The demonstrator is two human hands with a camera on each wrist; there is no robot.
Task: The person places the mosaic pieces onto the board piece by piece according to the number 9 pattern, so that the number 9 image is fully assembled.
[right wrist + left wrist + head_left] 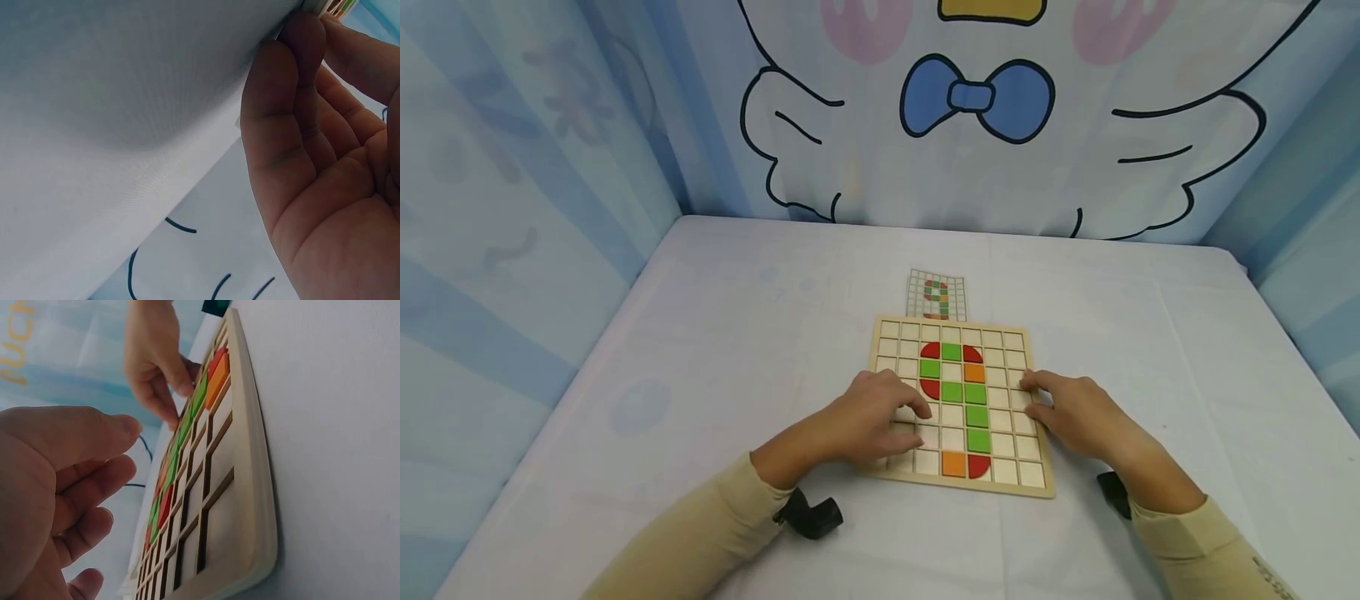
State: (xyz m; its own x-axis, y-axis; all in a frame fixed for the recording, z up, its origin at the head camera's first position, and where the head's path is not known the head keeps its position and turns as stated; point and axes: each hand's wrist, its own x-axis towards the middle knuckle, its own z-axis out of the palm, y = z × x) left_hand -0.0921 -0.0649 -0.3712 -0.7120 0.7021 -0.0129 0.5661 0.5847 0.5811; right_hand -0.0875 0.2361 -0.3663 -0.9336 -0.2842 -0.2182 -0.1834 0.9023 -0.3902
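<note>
A square wooden grid board (962, 484) lies on the table, with coloured tiles set in its cells. Green square tiles (975, 393), orange squares (953, 463) and red rounded pieces (929, 389) form a shape like a 9. My left hand (868, 417) hovers over the board's left side, fingers loosely bent and holding nothing; the left wrist view shows a gap between thumb and fingers. At the right edge, my right hand (1078, 414) pinches the board's rim, its thumb and fingertips (302, 37) meeting there in the right wrist view.
Behind the board lies a small printed card (957, 292) with a similar grid pattern, its lower edge hidden by the board. The white-covered table (737, 333) meets curtains at the back and sides. Black wrist mounts (812, 517) hang under both sleeves.
</note>
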